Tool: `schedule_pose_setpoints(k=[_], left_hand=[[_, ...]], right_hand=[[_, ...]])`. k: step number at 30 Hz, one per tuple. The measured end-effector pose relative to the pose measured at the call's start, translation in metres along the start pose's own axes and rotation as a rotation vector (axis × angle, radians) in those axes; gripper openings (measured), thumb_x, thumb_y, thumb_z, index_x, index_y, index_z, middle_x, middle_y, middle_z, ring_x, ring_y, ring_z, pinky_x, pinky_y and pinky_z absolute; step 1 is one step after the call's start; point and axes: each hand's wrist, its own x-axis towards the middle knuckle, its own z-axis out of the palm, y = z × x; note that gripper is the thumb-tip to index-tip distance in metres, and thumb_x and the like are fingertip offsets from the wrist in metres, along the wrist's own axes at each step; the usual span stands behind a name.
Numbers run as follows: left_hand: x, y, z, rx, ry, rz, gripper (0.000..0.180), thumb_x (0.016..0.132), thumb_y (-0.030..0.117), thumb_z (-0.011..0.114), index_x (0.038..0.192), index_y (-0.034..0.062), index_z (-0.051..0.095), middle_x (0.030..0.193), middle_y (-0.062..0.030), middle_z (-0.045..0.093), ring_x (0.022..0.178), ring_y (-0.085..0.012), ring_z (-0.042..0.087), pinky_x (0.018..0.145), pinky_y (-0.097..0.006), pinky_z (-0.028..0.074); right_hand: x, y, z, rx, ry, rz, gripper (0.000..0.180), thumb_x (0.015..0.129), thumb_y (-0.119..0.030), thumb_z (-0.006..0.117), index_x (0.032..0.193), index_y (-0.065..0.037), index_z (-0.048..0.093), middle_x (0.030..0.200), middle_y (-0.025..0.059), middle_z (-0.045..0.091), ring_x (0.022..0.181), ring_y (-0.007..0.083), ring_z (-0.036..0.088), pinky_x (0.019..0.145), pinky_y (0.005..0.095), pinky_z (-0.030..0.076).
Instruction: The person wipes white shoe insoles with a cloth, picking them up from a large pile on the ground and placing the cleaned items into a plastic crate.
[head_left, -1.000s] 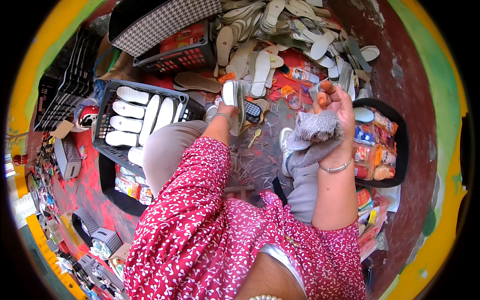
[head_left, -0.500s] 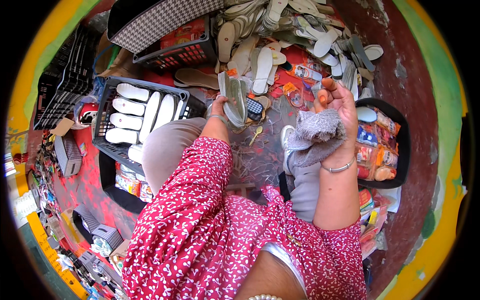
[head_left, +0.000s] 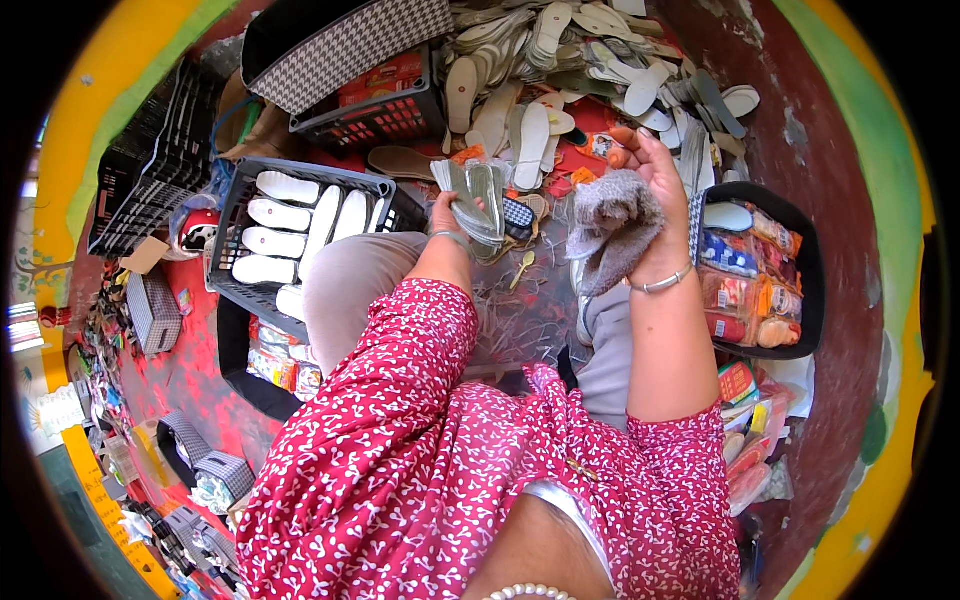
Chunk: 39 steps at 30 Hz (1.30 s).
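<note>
Head view, looking down on a seated person in a red patterned top. Left hand (head_left: 448, 215) is closed around a stack of grey insoles (head_left: 478, 200), held tilted above the left knee, just beside the near corner of the black crate (head_left: 232, 215). That crate holds a row of white insoles (head_left: 300, 225) lying side by side. Right hand (head_left: 655, 180) grips a grey cloth (head_left: 610, 225), which hangs down over the wrist; fingers (head_left: 628, 140) are partly spread above it, and a metal bangle (head_left: 662, 283) circles the wrist. Between the two hands, lower down, a small spoon-like tool (head_left: 522, 268) lies on the littered floor. Beyond the hands, a loose heap of pale insoles (head_left: 560, 60) covers the ground. A red-lined crate (head_left: 385, 100) stands just behind the black one, with a checked panel (head_left: 350, 45) above it. A black tray (head_left: 810, 250) of coloured packets sits to the right.
</note>
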Motion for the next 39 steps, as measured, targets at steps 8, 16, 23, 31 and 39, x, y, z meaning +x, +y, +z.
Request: schedule_pose_setpoints(k=[8, 16, 23, 31, 39], left_hand=[[-0.100, 0.014, 0.102, -0.057, -0.582, -0.065, 0.064, 0.068, 0.024, 0.056, 0.123, -0.0054, 0.044, 0.106, -0.0194, 0.059, 0.098, -0.0340, 0.059, 0.089, -0.050, 0.045], [-0.246, 0.045, 0.217, 0.360, -0.949, 0.010, 0.061, 0.063, 0.014, 0.057, 0.121, -0.0046, 0.048, 0.112, -0.0167, 0.055, 0.102, -0.0274, 0.057, 0.094, -0.043, 0.045], [-0.275, 0.055, 0.215, 0.627, -1.055, -0.270, 0.065, 0.064, 0.007, 0.062, 0.125, -0.0050, 0.043, 0.112, -0.0181, 0.055, 0.104, -0.0279, 0.057, 0.090, -0.045, 0.048], [-0.242, 0.028, 0.191, 0.733, -0.977, -0.353, 0.051, 0.078, 0.015, 0.059, 0.122, -0.0079, 0.046, 0.110, -0.0187, 0.059, 0.101, -0.0266, 0.060, 0.090, -0.043, 0.048], [-0.235, 0.047, 0.192, 0.917, -0.980, -0.361, 0.042, 0.073, 0.004, 0.053, 0.113, -0.0046, 0.050, 0.097, -0.0136, 0.062, 0.084, -0.0213, 0.063, 0.078, -0.036, 0.052]], right_hand=[[0.006, -0.002, -0.013, 0.051, -0.054, -0.009, 0.027, 0.092, -0.030, 0.050, 0.095, -0.005, 0.058, 0.075, 0.0052, 0.061, 0.062, 0.0157, 0.059, 0.057, 0.0278, 0.051], [0.009, -0.029, -0.026, 0.113, -0.072, -0.111, 0.026, 0.089, -0.029, 0.056, 0.099, -0.005, 0.059, 0.081, 0.0080, 0.062, 0.067, 0.0184, 0.060, 0.058, 0.0332, 0.051], [-0.011, -0.035, -0.002, -0.417, -0.205, -0.416, 0.051, 0.092, -0.028, 0.055, 0.134, -0.002, 0.042, 0.109, 0.0069, 0.061, 0.092, 0.0089, 0.056, 0.081, 0.0201, 0.044], [0.020, -0.009, -0.014, -0.674, -0.138, -0.513, 0.030, 0.090, -0.007, 0.054, 0.119, 0.002, 0.057, 0.103, 0.0028, 0.063, 0.091, 0.0066, 0.054, 0.084, 0.0198, 0.041], [0.018, -0.017, -0.004, -0.662, -0.298, -0.319, 0.033, 0.088, -0.005, 0.056, 0.119, 0.004, 0.055, 0.108, 0.0054, 0.062, 0.098, 0.0098, 0.055, 0.088, 0.0222, 0.042]])
